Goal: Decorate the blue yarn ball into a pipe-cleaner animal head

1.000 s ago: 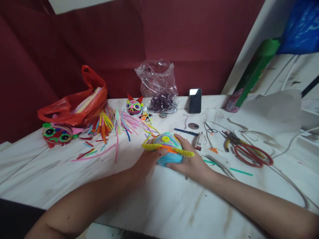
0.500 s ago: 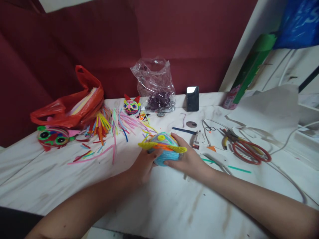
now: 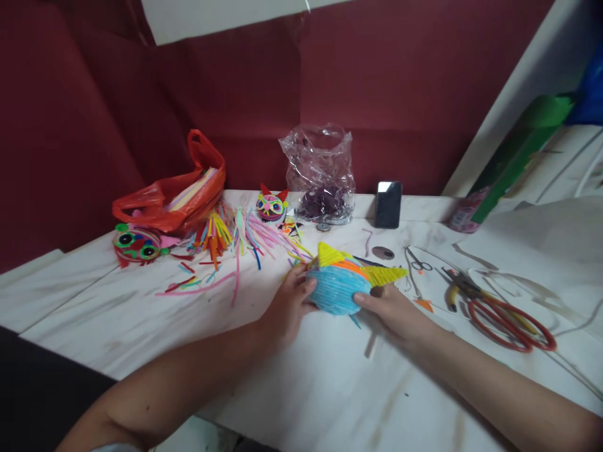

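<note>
Between my two hands is a rounded pipe-cleaner craft head [image 3: 339,290], light blue on the side toward me, with two yellow pointed ears and an orange band. My left hand [image 3: 293,298] is closed on its left side, thumb against the blue surface. On the right side, my right hand [image 3: 389,307] grips it with the thumb on the blue and the fingers behind, largely hidden. The craft head is held just above the white marbled table [image 3: 264,383]. Its far side is out of sight.
Pliers [image 3: 464,282] and red-handled scissors [image 3: 513,323] lie to the right, near small scissors [image 3: 419,260]. A phone [image 3: 388,204] leans at the back beside a clear plastic bag [image 3: 325,179]. Leftward are pipe cleaners [image 3: 217,235], a red bag [image 3: 174,201] and two finished-looking heads [image 3: 272,207].
The craft head has been turned and tipped, so its blue side now faces me and the ears point up and right. The camera view has shifted left.
</note>
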{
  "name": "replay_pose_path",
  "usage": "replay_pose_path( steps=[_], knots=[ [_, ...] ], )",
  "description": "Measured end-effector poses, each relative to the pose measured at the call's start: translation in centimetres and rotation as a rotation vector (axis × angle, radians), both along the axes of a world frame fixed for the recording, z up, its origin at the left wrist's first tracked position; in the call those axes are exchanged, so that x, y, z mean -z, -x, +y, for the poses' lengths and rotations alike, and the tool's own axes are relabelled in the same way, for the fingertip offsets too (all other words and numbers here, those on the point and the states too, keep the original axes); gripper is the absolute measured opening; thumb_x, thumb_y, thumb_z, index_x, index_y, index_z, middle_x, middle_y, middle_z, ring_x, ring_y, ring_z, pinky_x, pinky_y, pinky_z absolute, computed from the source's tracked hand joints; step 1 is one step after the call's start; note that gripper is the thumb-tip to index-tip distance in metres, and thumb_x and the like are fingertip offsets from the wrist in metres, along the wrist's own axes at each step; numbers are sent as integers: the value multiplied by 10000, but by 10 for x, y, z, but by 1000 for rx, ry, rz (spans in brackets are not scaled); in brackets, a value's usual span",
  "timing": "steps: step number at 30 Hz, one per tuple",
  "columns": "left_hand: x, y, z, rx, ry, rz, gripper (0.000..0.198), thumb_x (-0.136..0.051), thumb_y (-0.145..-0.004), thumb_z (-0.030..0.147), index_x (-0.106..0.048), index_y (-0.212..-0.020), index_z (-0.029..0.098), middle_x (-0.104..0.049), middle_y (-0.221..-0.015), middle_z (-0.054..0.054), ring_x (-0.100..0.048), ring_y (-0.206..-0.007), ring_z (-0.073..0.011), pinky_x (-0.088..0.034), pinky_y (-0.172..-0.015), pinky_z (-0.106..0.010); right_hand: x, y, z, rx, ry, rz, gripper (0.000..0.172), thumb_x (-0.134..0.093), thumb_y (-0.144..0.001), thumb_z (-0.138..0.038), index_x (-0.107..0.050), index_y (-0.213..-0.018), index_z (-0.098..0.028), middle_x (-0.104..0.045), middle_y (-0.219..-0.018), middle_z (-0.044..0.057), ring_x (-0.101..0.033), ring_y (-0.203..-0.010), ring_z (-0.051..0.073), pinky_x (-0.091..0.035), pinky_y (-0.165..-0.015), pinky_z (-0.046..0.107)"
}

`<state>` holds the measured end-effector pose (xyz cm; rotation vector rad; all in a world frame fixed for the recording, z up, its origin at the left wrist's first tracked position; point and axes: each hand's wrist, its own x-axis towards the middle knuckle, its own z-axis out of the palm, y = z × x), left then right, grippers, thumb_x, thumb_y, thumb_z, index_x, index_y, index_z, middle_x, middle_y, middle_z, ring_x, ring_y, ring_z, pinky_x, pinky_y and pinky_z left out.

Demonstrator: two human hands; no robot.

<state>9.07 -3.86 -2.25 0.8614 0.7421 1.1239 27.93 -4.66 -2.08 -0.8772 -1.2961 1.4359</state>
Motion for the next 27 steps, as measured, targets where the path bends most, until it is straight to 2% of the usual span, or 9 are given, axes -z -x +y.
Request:
replay_pose_path(
  steps=[4, 9, 15, 22, 27],
  knots=[
    [2, 2, 2, -32, 15, 8, 511, -714, -689, 450, -536, -1100, 204, -632, -1029, -77, -631, -878, -231, -527, -700, -361, 5, -2, 1, 5, 27, 16, 691, -806, -602, -484, -611, -1202, -202, -685, -1147, 125, -602, -1102, 323, -443, -977, 490],
    [-1, 1, 0, -22, 32, 28, 516, -710, -682, 478, -508, -1067, 200, -620, -1082, -94, -616, -968, -276, -520, -689, -364, 12, 0, 2, -31, 11, 0, 707, -802, -632, -443, -570, -1259, -214, -687, -1142, 127, -607, -1098, 317, -447, -962, 492],
    [0, 0, 0, -15, 52, 22, 535, -729, -644, 452, -499, -1058, 203, -623, -1105, -107, -604, -1003, -298, -517, -697, -369, 3, 6, -3, -37, -38, -24, 740, -799, -620, -458, -553, -1273, -211, -699, -1111, 117, -566, -1166, 305, -449, -977, 476],
    [-2, 0, 2, -14, 62, 47, 492, -715, -630, 404, -497, -1021, 201, -623, -1035, -94, -607, -943, -286, -498, -674, -367, 2, 5, -2, -70, -60, -47, 767, -787, -636, -462, -515, -1307, -209, -690, -1124, 115, -559, -1174, 295, -431, -1000, 485],
    [-4, 4, 6, 29, 50, 17, 462, -743, -592, 341, -519, -974, 210, -624, -981, -66, -595, -897, -255, -471, -690, -352, 1, 4, -6, -34, -53, -62, 837, -800, -608, -476, -472, -1337, -230, -659, -1176, 115, -556, -1171, 296, -442, -983, 487]
  ],
)
